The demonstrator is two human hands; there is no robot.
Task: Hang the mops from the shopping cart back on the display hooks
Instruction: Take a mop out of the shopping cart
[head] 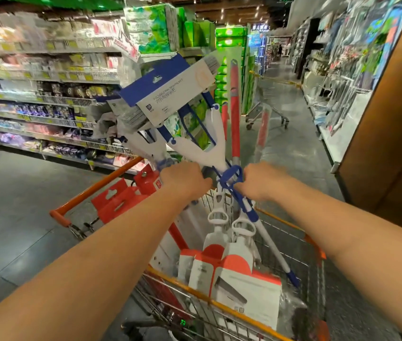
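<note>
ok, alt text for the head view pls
Both bare hands, left hand and right hand, grip blue-and-white flat mops lifted from an orange wire shopping cart. Red-handled mops and boxed ones stand in it; blurred supermarket shelves flank the aisle.

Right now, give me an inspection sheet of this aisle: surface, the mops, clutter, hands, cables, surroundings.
Surface: grey tiled floor; orange shopping cart stands on it.
Job's things: blue-and-white mops raised head-up out of the cart; red-handled mops upright beside them; boxed red-and-white mops in the basket.
Clutter: second cart down the aisle.
Hands: left hand and right hand each closed on a blue-and-white mop.
Cables: nothing seen.
Surroundings: stocked shelves left, hanging goods right; blurred.
</note>
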